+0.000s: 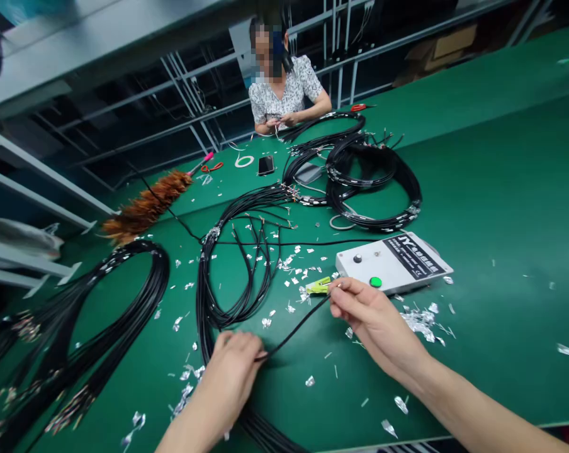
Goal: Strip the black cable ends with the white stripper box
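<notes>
A single black cable (298, 326) runs slantwise between my two hands. My left hand (235, 365) is closed round its lower part, beside a long bundle of black cables (206, 264). At the upper end, my right hand (364, 308) pinches the cable tip between thumb and fingers. Just beyond those fingertips lies a yellow-green clip-like piece (318, 286), close to the front of a white box (393, 261) with a green button (376, 282), a black knob and a dark label. The exact tip of the cable is partly covered by my fingers.
Foil scraps (421, 322) litter the green table (501, 226). Coiled black cables (374, 176) lie farther back, and another bundle (143, 283) at left. A feather duster (147, 204), phone (266, 165), tape roll (244, 162) and scissors (212, 167) lie toward a seated person (287, 88).
</notes>
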The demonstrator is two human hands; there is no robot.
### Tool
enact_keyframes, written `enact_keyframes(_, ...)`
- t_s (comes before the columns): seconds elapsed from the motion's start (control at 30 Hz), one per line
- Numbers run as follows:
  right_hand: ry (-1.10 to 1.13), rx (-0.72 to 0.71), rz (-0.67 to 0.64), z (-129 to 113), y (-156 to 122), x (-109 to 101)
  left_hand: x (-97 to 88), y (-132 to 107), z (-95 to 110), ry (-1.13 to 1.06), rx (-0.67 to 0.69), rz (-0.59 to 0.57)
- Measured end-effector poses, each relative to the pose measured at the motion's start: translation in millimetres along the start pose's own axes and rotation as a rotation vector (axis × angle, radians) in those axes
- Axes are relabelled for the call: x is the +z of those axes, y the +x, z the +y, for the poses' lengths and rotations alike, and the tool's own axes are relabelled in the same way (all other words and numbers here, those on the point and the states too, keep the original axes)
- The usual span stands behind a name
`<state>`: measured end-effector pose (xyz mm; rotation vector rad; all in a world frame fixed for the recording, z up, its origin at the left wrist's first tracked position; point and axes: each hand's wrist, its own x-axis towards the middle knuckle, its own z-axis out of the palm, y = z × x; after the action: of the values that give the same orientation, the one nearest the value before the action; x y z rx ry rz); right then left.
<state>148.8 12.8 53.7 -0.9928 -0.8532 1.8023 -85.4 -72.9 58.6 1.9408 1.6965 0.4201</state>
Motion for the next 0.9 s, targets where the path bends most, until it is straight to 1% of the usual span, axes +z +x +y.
enact_keyframes(0.07,-0.011,-0.005,-0.039,0,-1,1,-11.6,16,-13,0.130,-0.039,0.102)
enact_keyframes(0.17,-0.080,0.057,-0.154,9,-8,4,-20.4,58,-32,0.190,-0.253,0.381)
enact_keyframes(0.2,-0.108,0.080,-0.186,13,-11,4,-20.4,73,-38,0.203,-0.310,0.445)
enact_keyframes(0.23,-0.136,0.100,-0.213,17,-14,3,-19.4,87,-44,0.214,-0.355,0.488)
enact_keyframes(0.3,-0.185,0.120,-0.252,25,-20,-1,-15.7,108,-53,0.226,-0.397,0.523)
enact_keyframes(0.37,-0.224,0.129,-0.278,32,-24,-8,-12.2,116,-55,0.236,-0.397,0.523)
enact_keyframes(0.4,-0.241,0.130,-0.286,35,-25,-12,-10.8,113,-54,0.238,-0.388,0.520)
enact_keyframes(0.47,-0.282,0.127,-0.295,39,-29,-18,-7.3,93,-49,0.253,-0.307,0.516)
enact_keyframes(0.5,-0.316,0.132,-0.303,40,-31,-20,-4.6,77,-45,0.260,-0.235,0.494)
enact_keyframes(0.53,-0.361,0.144,-0.314,41,-32,-21,-1.1,58,-41,0.280,-0.110,0.459)
enact_keyframes(0.57,-0.414,0.161,-0.328,40,-34,-22,2.9,39,-38,0.281,0.035,0.359)
enact_keyframes(0.6,-0.469,0.178,-0.345,40,-35,-21,7.0,19,-36,0.264,0.150,0.179)
enact_keyframes(0.63,-0.518,0.194,-0.364,39,-36,-20,10.5,2,-34,0.253,0.217,0.001)
enact_keyframes(0.67,-0.555,0.202,-0.375,38,-37,-19,12.8,-12,-32,0.259,0.234,-0.166)
enact_keyframes(0.7,-0.579,0.202,-0.379,38,-37,-16,13.2,-22,-29,0.265,0.214,-0.295)
enact_keyframes(0.73,-0.595,0.194,-0.374,38,-37,-13,11.6,-29,-26,0.262,0.166,-0.385)
enact_keyframes(0.77,-0.610,0.183,-0.370,39,-37,-8,8.1,-32,-22,0.250,0.103,-0.444)
enact_keyframes(0.8,-0.621,0.172,-0.370,40,-37,-3,3.2,-32,-18,0.228,0.039,-0.474)
enact_keyframes(0.83,-0.627,0.158,-0.385,40,-37,4,-2.7,-30,-12,0.194,-0.017,-0.489)
enact_keyframes(0.9,-0.617,0.124,-0.473,39,-37,16,-14.1,-25,-2,0.118,-0.090,-0.493)
